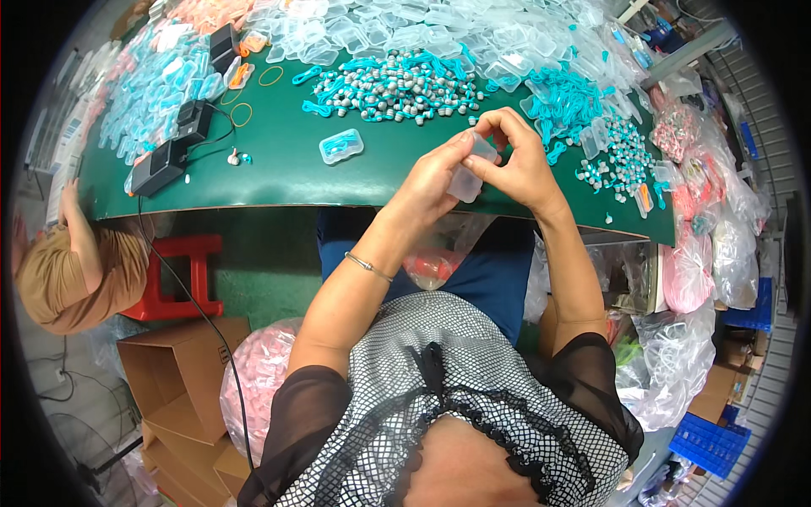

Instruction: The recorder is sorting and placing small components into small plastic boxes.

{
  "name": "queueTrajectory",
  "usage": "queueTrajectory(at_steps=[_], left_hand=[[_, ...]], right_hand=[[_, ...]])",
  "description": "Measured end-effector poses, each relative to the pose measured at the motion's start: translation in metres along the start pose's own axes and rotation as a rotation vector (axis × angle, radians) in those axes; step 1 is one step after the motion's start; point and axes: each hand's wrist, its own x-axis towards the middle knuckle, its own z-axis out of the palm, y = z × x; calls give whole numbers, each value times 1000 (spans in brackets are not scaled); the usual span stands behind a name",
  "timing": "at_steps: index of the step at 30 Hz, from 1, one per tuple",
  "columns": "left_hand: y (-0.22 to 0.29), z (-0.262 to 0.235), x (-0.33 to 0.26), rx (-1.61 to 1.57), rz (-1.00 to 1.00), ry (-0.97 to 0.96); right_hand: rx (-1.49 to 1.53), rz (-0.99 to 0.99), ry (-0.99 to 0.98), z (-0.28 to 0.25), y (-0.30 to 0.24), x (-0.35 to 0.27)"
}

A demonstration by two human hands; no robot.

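Observation:
Just over the front edge of the green table (270, 182), both my hands hold a small clear plastic case (465, 184). My left hand (435, 176) grips it from the left side. From the right, my right hand (519, 165) has its thumb and fingers closed on the case's upper part. Whether anything is inside the case is not visible. A filled clear case with a teal cord (341, 146) lies left of my hands. Beyond them is a heap of grey and teal earplugs (405, 86), some with teal cords.
Clear empty cases (363, 29) pile up along the far side. Teal cords (564, 101) and more small plugs (623, 156) lie at right. Black boxes (160, 167) with a cable stand at left. Another person (80, 275) sits at far left, near a red stool (182, 275).

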Motion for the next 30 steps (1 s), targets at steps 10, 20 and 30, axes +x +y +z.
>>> queueTrajectory(at_steps=[10, 20, 30], left_hand=[[-2, 2, 6, -201, -29, 3], [7, -23, 7, -180, 107, 173], [-9, -26, 15, 621, 513, 355]], right_hand=[[20, 42, -6, -3, 1, 4], [268, 172, 50, -24, 1, -19], [-611, -289, -20, -19, 25, -45]])
